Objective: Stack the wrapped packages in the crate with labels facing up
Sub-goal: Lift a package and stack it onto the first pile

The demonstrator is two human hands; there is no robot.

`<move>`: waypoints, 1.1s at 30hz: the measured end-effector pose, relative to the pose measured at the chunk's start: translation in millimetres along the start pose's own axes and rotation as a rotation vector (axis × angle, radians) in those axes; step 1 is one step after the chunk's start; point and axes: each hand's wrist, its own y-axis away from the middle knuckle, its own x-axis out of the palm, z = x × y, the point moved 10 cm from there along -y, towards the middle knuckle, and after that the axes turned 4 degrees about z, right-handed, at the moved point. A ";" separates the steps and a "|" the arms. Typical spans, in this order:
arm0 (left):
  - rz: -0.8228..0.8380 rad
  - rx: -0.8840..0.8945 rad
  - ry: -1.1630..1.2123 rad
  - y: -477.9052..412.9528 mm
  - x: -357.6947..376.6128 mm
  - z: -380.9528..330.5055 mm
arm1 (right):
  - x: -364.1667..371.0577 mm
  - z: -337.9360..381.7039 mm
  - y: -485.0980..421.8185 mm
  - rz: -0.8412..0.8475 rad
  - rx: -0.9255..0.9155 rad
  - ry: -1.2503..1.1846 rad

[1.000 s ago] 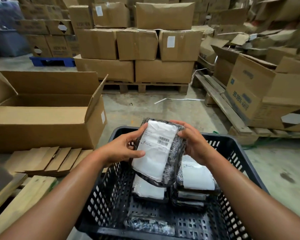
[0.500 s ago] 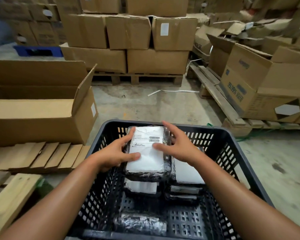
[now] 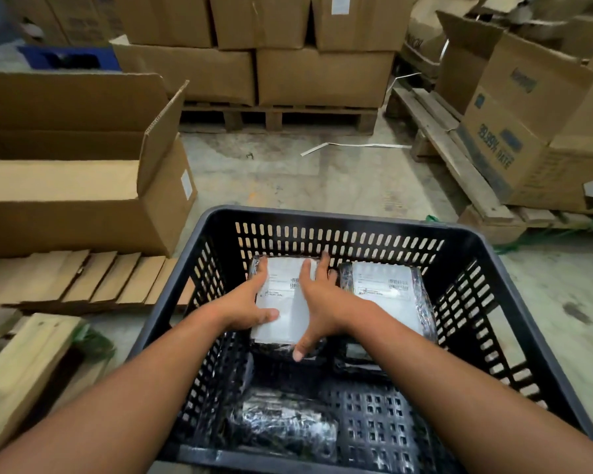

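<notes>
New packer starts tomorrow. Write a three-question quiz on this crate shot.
1. True or false: the package under both hands shows its white label facing up.
2. Which hand lies across the right part of that package?
A. the left hand
B. the right hand
3. Fill in: the package near the crate's front wall shows mostly ____ wrap, with no label readable.

Key:
1. True.
2. B; its thumb reaches past the package's near edge.
3. Black. A second labelled package sits beside the first, to its right.
</notes>
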 end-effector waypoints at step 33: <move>0.036 0.035 -0.588 19.5 1.2 -23.7 | -13.2 1.4 46.9 -0.215 -0.250 -0.035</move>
